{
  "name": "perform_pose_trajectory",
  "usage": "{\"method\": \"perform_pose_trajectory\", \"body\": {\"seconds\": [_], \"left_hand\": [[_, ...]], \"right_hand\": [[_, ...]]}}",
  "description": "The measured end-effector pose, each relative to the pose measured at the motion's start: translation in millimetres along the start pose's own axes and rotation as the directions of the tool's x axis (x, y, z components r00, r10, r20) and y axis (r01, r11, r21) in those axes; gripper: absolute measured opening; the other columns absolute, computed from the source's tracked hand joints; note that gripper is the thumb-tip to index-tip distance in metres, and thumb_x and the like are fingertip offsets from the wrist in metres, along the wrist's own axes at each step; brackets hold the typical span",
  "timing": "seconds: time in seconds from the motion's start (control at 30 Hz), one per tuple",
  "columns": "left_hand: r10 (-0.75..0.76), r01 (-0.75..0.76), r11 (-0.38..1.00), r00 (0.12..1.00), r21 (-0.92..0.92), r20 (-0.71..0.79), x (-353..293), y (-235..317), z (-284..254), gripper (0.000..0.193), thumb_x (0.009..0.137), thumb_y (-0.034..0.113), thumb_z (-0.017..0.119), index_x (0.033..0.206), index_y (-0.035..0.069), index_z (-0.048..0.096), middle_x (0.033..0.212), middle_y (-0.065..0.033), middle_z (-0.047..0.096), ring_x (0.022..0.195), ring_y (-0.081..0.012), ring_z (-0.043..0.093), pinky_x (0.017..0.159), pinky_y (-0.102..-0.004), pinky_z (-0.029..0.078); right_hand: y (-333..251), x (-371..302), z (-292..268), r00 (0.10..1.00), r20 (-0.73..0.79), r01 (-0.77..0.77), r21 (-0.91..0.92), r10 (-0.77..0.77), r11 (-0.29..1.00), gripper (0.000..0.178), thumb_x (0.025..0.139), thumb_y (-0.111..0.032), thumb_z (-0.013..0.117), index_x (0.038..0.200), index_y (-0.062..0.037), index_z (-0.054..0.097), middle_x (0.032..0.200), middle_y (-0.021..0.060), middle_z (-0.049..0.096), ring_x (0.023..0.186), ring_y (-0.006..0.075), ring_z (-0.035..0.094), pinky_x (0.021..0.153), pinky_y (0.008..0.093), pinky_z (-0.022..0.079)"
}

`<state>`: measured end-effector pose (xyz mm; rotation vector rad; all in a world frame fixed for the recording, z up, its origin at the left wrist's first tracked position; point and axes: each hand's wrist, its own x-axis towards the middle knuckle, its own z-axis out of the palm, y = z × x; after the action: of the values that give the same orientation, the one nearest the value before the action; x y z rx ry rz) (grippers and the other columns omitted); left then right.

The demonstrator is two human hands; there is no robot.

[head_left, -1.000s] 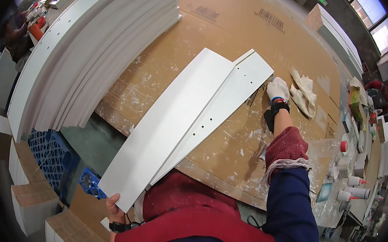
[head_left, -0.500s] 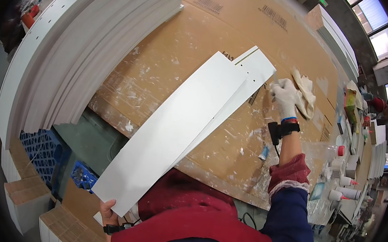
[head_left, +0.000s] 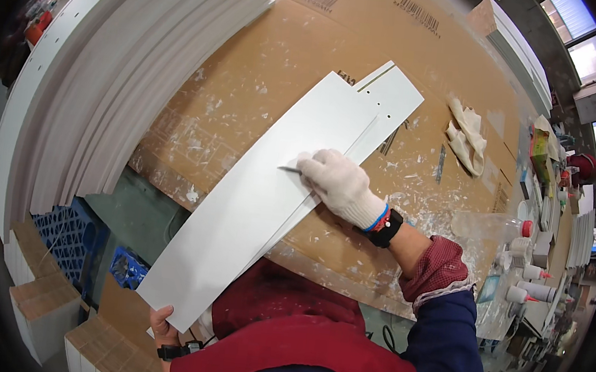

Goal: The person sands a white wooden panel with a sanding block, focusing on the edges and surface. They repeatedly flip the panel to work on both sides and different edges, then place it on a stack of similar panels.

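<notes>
White and flat, the upper board [head_left: 240,188] lies slantwise across the near edge of a cardboard-covered surface [head_left: 218,121], its near end jutting past that edge toward the person. The left hand [head_left: 165,322], bare, grasps that end with the thumb on top; its other fingers are mostly hidden. Farther along, the right hand [head_left: 341,186], in a white knit glove, has its fingers closed around a thin, dark, pointed tool [head_left: 289,169]. The tip is over the upper board's face; whether it touches, I cannot tell. Beneath lies a lower board [head_left: 399,99], also white, its far end sticking out with small dark holes and a groove. Toward the surface's right edge lie a clear bottle [head_left: 484,224] with a red cap, then a thin grey strip [head_left: 441,164] and a crumpled cream cloth [head_left: 466,141]. Stacked white boards [head_left: 135,91] line the left edge.
</notes>
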<state>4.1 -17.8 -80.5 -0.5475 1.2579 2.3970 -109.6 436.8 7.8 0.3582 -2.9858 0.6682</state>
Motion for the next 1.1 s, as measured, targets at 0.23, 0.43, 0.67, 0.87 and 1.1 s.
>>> {"method": "perform_pose_trajectory", "body": {"seconds": [0.23, 0.43, 0.67, 0.87, 1.1], "left_hand": [[0.012, -0.012, 1.000, 1.000, -0.003, 0.000, 1.2, 1.5, 5.2, 0.063, 0.067, 0.008, 0.058, 0.125, -0.006, 0.040, 0.115, -0.0185, 0.053, 0.105, -0.0317, 0.056, 0.093, -0.0416, 0.047], [-0.025, 0.026, 0.999, 0.999, 0.030, -0.031, 2.7, 3.0, -7.6, 0.065, 0.064, 0.010, 0.062, 0.125, -0.004, 0.041, 0.115, -0.0157, 0.053, 0.105, -0.0304, 0.054, 0.092, -0.0386, 0.044], [0.037, -0.036, 0.999, 0.999, 0.031, -0.031, 1.0, 5.3, 8.3, 0.064, 0.065, 0.009, 0.060, 0.124, -0.005, 0.041, 0.113, -0.0168, 0.054, 0.103, -0.0304, 0.056, 0.091, -0.0397, 0.047], [0.077, -0.074, 0.996, 0.995, 0.055, -0.057, -4.0, 8.0, 10.9, 0.064, 0.063, 0.009, 0.060, 0.124, -0.005, 0.042, 0.113, -0.0167, 0.055, 0.101, -0.0304, 0.057, 0.088, -0.0385, 0.047], [0.077, -0.078, 0.989, 0.997, 0.125, 0.010, -6.1, 43.1, 33.2, 0.059, 0.061, 0.004, 0.067, 0.118, -0.003, 0.051, 0.109, -0.0112, 0.060, 0.097, -0.0237, 0.059, 0.086, -0.0338, 0.045]], "right_hand": [[109.6, 1.8, -21.3, 0.863, -0.296, -0.374, 0.170, 0.409, 0.912, 0.013, 0.081, -0.009, 0.060, 0.094, -0.0048, 0.061, 0.086, 0.0125, 0.060, 0.078, 0.0257, 0.060, 0.069, 0.0303, 0.048], [148.6, 9.1, -39.7, 0.738, -0.567, -0.477, -0.056, 0.365, 0.877, 0.014, 0.079, -0.014, 0.059, 0.091, -0.0072, 0.061, 0.085, 0.0125, 0.060, 0.078, 0.0295, 0.059, 0.071, 0.0375, 0.049], [94.9, 12.2, -17.1, 0.909, -0.371, -0.255, -0.135, 0.189, 0.958, 0.012, 0.082, -0.019, 0.053, 0.086, -0.0089, 0.058, 0.084, 0.0132, 0.058, 0.081, 0.0310, 0.057, 0.072, 0.0388, 0.048], [181.6, -22.7, -72.4, 0.678, -0.507, -0.677, -0.150, 0.532, 0.720, 0.019, 0.081, -0.026, 0.054, 0.083, -0.0077, 0.058, 0.084, 0.0164, 0.061, 0.084, 0.0347, 0.057, 0.075, 0.0455, 0.043], [124.5, -56.9, -60.6, 0.853, -0.481, -0.483, -0.585, 0.201, 0.652, 0.033, 0.090, -0.035, 0.047, 0.092, -0.0022, 0.054, 0.085, 0.0146, 0.059, 0.074, 0.0304, 0.059, 0.061, 0.0436, 0.046]]}}
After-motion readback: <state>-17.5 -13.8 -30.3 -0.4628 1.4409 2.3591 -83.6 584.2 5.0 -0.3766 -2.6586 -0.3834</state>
